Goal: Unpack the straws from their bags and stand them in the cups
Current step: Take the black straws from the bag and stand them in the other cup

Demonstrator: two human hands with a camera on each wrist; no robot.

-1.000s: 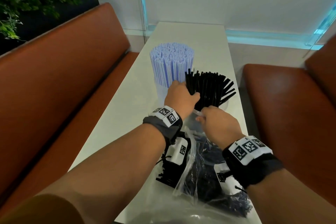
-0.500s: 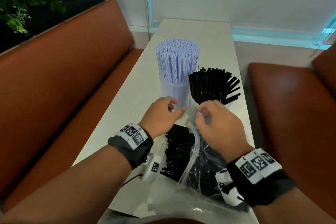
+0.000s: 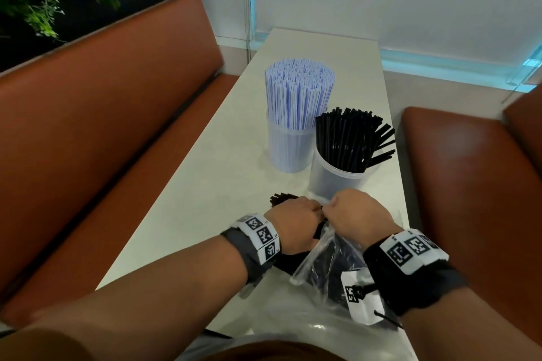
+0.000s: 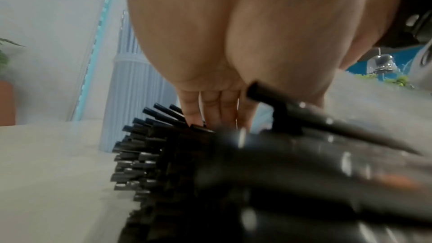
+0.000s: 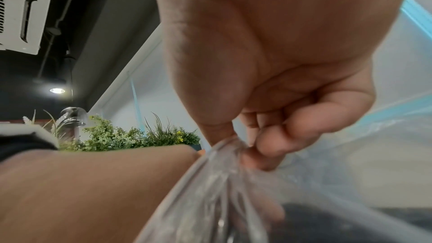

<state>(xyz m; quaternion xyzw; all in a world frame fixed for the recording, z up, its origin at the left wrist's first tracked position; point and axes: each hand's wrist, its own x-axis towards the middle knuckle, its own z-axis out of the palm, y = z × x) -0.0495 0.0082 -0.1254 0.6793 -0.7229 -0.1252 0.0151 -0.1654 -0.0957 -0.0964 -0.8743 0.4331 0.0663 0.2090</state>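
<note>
1. Pulling both hands back from the cups, we have brought them down to the clear plastic bag (image 3: 319,255) at the lower middle of the head view; a second ago the left hand (image 3: 294,224) was up at the black straws in the cup.
2. Our right hand (image 5: 287,136) pinches a gathered fold of the bag's mouth between thumb and curled fingers, plainly seen in the right wrist view.
3. Our left hand lies with fingers (image 4: 211,110) straight and pressed together on the loose black straws (image 4: 149,147) at the bag's opening on the desk (image 3: 205,184); it is not curled round them.
4. Two cups stand at the frame's centre: the left one (image 3: 290,149) is packed with blue-striped straws (image 3: 299,91), the right one (image 3: 337,182) holds black straws (image 3: 349,138) that fan rightward.
5. We judge this shift means one batch is placed, and the next handful must now be drawn out of the bag.
</note>
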